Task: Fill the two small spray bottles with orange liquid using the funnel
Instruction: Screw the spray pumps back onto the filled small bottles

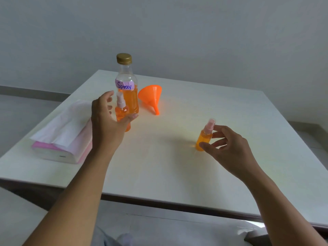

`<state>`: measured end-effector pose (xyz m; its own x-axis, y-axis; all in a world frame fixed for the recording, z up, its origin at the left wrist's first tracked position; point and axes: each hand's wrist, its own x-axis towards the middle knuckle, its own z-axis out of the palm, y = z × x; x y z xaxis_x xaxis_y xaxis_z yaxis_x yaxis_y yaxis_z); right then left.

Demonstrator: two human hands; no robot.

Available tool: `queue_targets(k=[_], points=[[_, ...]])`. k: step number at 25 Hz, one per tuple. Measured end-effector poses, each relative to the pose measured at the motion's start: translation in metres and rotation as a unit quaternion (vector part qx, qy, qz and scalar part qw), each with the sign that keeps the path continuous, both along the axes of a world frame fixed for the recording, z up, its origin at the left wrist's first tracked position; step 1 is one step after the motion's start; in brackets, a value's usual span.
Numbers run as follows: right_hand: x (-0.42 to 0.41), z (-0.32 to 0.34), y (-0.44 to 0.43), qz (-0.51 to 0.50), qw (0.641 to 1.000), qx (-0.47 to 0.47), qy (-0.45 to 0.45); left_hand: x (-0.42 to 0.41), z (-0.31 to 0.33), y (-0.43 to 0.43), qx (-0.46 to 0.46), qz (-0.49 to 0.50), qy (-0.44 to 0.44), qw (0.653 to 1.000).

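Note:
Two small spray bottles hold orange liquid and wear pink pump tops. One small spray bottle [122,111] stands at the centre-left, just in front of the big bottle. My left hand [106,121] curves around it with fingers apart and the thumb across its front. The other small spray bottle [204,137] stands leaning at the right. My right hand [229,148] is spread beside it, thumb tip at its lower part and fingertips near its shoulder. The big clear bottle [126,86], labelled "Spray", has a gold cap and is about half full of orange liquid. An orange funnel [150,97] lies on its side to its right.
A pink and white tissue pack [62,137] lies at the left of the white table [168,166], near its left edge. The table's front edge runs close to my lap. A grey wall stands behind the table.

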<state>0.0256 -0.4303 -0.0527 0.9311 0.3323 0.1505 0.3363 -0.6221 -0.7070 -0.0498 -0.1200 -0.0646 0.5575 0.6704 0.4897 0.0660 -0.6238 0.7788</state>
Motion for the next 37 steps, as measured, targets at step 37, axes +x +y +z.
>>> queue_targets(k=[37], points=[[-0.001, 0.031, -0.045, 0.023, 0.987, 0.137, 0.075, 0.028, -0.006, -0.175, 0.163, -0.390, 0.164, 0.891]])
